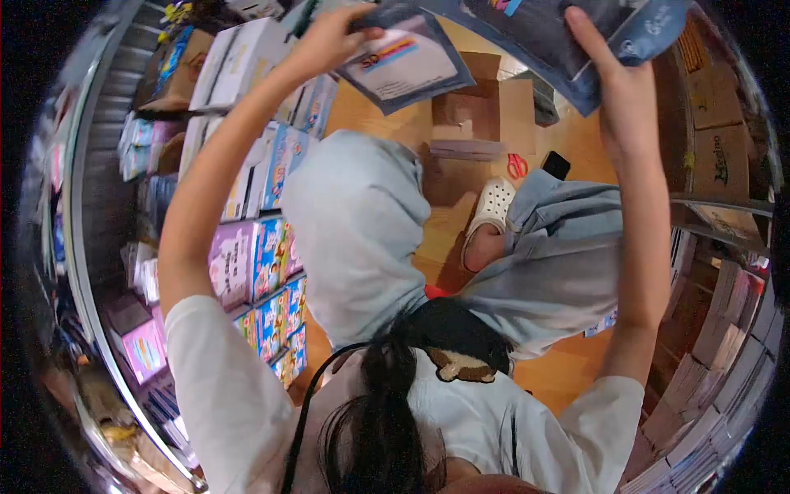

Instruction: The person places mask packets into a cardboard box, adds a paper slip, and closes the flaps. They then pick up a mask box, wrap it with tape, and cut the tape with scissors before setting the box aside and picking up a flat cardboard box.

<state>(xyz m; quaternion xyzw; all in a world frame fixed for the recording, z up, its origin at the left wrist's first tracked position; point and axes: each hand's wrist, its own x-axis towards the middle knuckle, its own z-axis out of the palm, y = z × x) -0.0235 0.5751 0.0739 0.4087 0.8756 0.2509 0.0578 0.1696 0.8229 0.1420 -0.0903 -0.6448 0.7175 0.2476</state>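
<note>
At the top, my left hand (pixel 336 39) grips the edge of a dark-blue flat packet (pixel 385 92), which has a pale panel with colourful print. My right hand (pixel 619 82) holds a second, larger dark-blue packet (pixel 551 49), its thumb lying across the front. This one has light lettering on its right end and is cut off by the upper frame edge. Both packets are held up above the floor, close to each other. An open cardboard box (pixel 512 111) stands on the floor below and beyond them.
Red-handled scissors (pixel 517 165) and a black phone (pixel 556 165) lie on the wooden floor by my foot in a white clog (pixel 496 202). Colourful packs (pixel 271 255) and white boxes (pixel 234 62) are stacked at left. Shelves at right carry cartons (pixel 720 160) and paper stacks (pixel 699 370).
</note>
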